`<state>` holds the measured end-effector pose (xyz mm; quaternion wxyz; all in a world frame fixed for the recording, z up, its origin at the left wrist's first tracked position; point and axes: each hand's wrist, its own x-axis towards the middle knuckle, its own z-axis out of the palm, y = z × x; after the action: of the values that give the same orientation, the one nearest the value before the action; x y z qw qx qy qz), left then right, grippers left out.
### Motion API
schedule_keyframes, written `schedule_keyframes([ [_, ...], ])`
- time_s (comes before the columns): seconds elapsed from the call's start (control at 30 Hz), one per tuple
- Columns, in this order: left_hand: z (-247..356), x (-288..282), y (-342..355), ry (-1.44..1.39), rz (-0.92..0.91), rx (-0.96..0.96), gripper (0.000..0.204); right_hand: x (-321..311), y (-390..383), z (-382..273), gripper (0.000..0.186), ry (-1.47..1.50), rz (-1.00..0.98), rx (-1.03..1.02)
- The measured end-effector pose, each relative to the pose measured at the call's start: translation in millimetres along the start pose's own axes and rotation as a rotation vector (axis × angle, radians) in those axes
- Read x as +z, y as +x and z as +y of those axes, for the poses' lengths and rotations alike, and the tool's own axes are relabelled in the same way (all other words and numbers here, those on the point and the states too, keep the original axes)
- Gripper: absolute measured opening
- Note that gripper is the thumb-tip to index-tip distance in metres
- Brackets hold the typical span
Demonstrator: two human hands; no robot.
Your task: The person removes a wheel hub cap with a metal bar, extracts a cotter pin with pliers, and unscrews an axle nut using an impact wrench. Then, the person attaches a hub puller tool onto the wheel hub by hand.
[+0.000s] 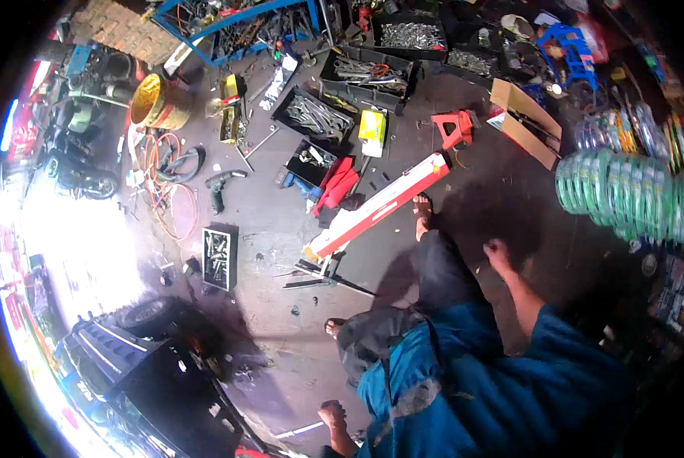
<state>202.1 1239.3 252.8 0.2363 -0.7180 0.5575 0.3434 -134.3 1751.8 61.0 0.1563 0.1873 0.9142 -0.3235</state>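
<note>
My left hand (332, 414) is at the lower edge, its fingers closed round a thin silvery metal rod (300, 430) that sticks out to the left. My right hand (498, 256) hangs over the dark floor to the right of my leg. Its fingers are curled and nothing shows in them. In front of me a long red and white carton (380, 204) lies aslant, one foot close to its far end. Beneath its near end is a dark metal stand (323, 272). A red jack stand (454, 130) stands farther off, beyond the carton.
Trays of wrenches (315, 116), a small box of sockets (218, 258), a yellow bucket (159, 103) and an orange hose (159, 164) lie about the floor. A dark vehicle (143, 382) fills the lower left. Green-wrapped tyres (624, 191) and an open cardboard box (525, 126) stand right.
</note>
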Motion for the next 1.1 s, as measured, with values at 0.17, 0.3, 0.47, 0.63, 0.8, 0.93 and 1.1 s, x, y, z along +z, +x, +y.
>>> schedule_keyframes([
  [0.17, 31, 75, -36, -0.137, -0.056, 0.089, 0.010, -14, 191, -147, 0.031, -0.068, -0.213, -0.193],
  [0.3, 18, 128, -28, -0.035, -0.122, -0.019, 0.009, 45, 307, -204, 0.031, -0.325, -0.320, -0.239],
  [0.47, -45, 198, 14, 0.256, -0.159, 0.103, 0.016, 180, 407, -244, 0.024, -0.391, -0.260, -0.383],
  [0.63, -6, 296, 51, 0.005, -0.121, -0.160, 0.020, 317, 538, -289, 0.036, -0.483, -0.100, -0.609],
  [0.8, 0, 340, 50, -0.099, -0.108, -0.292, 0.025, 369, 609, -277, 0.032, -0.798, -0.136, -0.598],
  [0.93, 11, 345, 35, -0.164, -0.111, -0.329, 0.029, 362, 626, -279, 0.034, -0.927, -0.096, -0.672],
  [1.1, 11, 337, -5, -0.476, -0.134, -0.304, 0.035, 258, 634, -303, 0.038, -0.426, -0.187, -0.726],
])
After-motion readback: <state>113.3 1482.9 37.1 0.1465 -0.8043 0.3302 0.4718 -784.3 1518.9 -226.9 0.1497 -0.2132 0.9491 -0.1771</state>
